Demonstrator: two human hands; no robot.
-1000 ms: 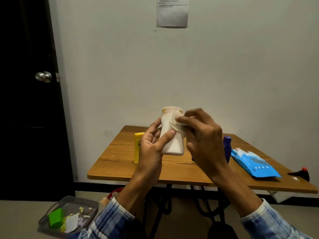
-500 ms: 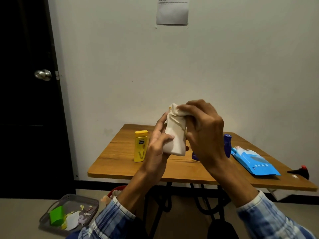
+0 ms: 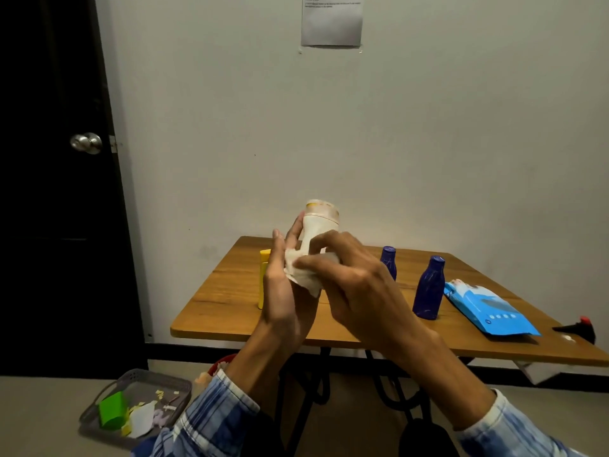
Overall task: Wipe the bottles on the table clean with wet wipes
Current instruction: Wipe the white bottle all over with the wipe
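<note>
I hold a white bottle [image 3: 319, 221] upright above the table's near edge; my left hand [image 3: 283, 291] grips its lower body from the left. My right hand [image 3: 349, 285] presses a crumpled white wet wipe [image 3: 304, 273] against the bottle's lower half. Only the bottle's cap and neck show above my fingers. On the wooden table [image 3: 230, 311] stand a yellow bottle [image 3: 263, 278], partly behind my left hand, and two dark blue bottles [image 3: 429, 288] [image 3: 389, 262] to the right.
A blue wet-wipe pack [image 3: 487, 308] lies at the table's right, with a black and red object [image 3: 580, 328] beyond it. A grey basket [image 3: 138, 407] of scraps sits on the floor at lower left. A dark door [image 3: 59, 192] stands left.
My right hand has slid the wipe down from the bottle's cap to its lower body, uncovering the cap. Both blue bottles now show to the right of my hands.
</note>
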